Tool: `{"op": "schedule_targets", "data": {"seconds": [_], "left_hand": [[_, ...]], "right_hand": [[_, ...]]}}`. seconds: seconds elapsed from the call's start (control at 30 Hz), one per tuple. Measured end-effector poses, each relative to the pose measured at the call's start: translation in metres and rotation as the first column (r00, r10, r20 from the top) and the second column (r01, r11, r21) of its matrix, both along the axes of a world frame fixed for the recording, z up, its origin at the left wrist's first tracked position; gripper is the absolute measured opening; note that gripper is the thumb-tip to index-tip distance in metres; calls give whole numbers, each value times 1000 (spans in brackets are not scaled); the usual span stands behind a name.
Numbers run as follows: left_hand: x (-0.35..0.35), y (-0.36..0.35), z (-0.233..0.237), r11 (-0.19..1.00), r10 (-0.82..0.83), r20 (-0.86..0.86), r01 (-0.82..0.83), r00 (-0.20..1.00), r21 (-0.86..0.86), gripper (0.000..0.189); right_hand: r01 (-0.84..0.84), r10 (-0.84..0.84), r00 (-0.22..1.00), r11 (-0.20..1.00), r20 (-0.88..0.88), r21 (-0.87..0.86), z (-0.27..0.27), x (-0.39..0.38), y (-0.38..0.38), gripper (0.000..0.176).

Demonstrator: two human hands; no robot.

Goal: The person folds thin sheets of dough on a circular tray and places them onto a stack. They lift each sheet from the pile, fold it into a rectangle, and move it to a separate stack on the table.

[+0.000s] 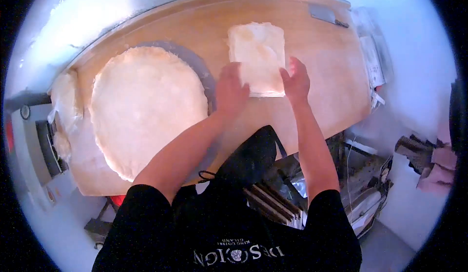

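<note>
A rectangular stack of pale, thin dough-like sheets (258, 52) lies on the wooden board (326, 81). My left hand (232, 89) is at the stack's lower left edge, fingers somewhat apart, with its thumb near the corner. At the lower right edge is my right hand (296, 80), its thumb against the side and its fingers spread and raised. Neither hand is wrapped round the stack. To the left, a large round sheet of pale dough (148, 108) with a ragged edge lies over a grey round surface (207, 77).
A cleaver (324, 14) lies at the board's far right corner. Clear plastic bags (66, 99) are at the left edge, and more plastic packaging (373, 60) is beyond the right edge. Shelves with trays (273, 203) show below the front edge.
</note>
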State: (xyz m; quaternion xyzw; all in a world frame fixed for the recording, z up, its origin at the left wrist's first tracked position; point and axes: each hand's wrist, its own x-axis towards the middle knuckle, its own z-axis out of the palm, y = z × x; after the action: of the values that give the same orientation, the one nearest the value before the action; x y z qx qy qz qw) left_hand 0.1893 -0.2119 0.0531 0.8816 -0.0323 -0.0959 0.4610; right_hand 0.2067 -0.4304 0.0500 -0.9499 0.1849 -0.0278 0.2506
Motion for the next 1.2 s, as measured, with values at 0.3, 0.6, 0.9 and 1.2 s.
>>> {"op": "schedule_targets", "data": {"seconds": [0.3, 0.6, 0.9, 1.2], "left_hand": [[-37, -21, -50, 733, -648, 343, 436, 680, 521, 66], [-33, 14, -8, 827, -560, 234, 517, 795, 221, 57], [-157, 186, 37, 996, 91, 81, -90, 993, -15, 27], [-272, 277, 38, 938, 307, -352, -344, 884, -44, 15]], "right_hand": [[-576, 645, 764, 677, -7, -458, -57, 97, 84, 73], [-376, 551, 763, 804, 338, -460, -10, 88, 104, 45], [-684, 659, 724, 724, 203, 92, -12, 48, 238, 18], [-619, 622, 783, 776, -16, -121, -26, 62, 266, 24]]}}
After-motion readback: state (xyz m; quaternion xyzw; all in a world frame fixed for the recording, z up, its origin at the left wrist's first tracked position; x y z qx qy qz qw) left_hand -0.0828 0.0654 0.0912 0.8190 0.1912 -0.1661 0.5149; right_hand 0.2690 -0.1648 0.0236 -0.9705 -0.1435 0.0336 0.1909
